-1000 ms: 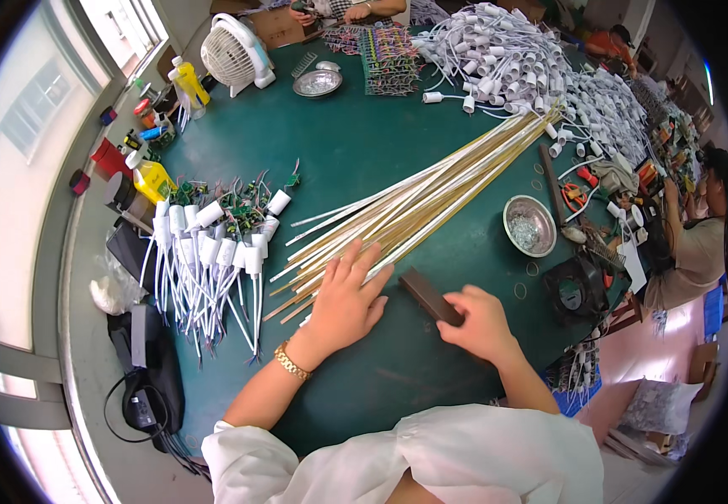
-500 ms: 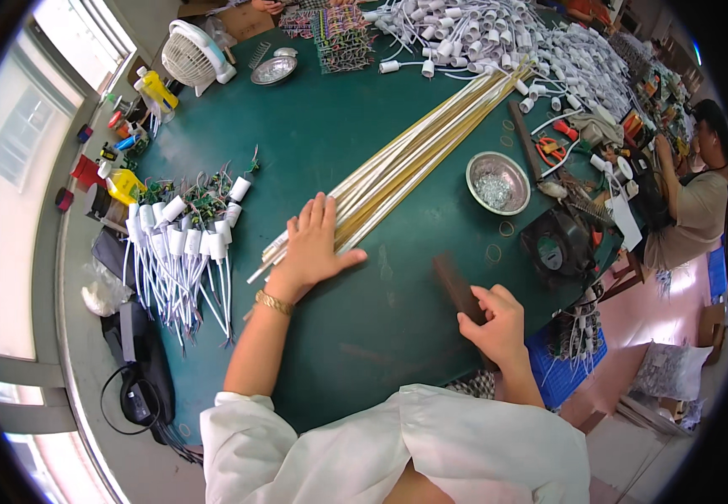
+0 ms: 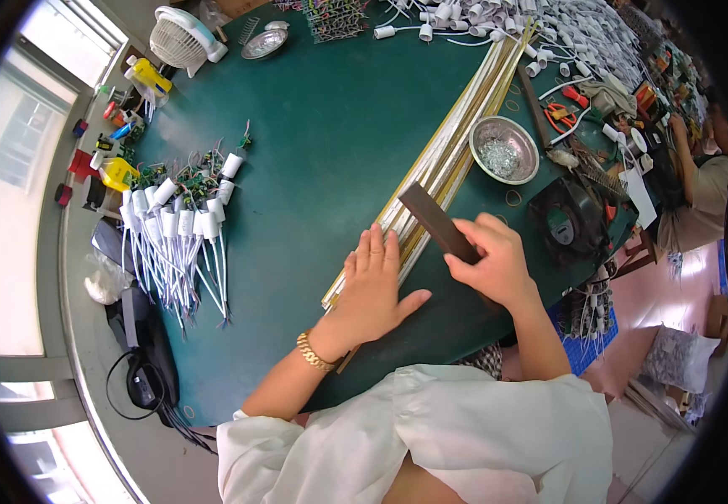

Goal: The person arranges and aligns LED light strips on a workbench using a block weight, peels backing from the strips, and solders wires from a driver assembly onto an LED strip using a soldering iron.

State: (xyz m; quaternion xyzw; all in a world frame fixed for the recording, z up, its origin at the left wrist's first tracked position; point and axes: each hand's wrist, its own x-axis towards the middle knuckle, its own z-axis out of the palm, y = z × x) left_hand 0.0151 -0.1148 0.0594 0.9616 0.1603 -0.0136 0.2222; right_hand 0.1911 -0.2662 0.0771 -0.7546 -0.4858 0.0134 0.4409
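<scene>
My left hand [image 3: 367, 296] lies flat, fingers stretched, on the near part of a bundle of long thin white and yellowish strips [image 3: 458, 134]. The bundle runs slantwise from under that hand to the far side of the green table. In my right hand [image 3: 498, 262], a dark brown flat bar [image 3: 435, 220] is gripped between thumb and fingers. Its far end is over the strips, just past my left fingertips; whether it touches them I cannot tell. A metal bowl [image 3: 524, 139] holding small clear or shiny pieces stands right of the strips.
On the left lie several white lamp holders [image 3: 167, 223] with wires and small circuit boards. More white lamp holders [image 3: 578, 42] are heaped at the far right. A black fan unit [image 3: 561, 223] sits near the right edge. A person [image 3: 704, 185] is beyond it.
The strips' near end has swung right, with my left hand on them. My right hand has raised the bar and brought its end over the bundle. The view has shifted slightly.
</scene>
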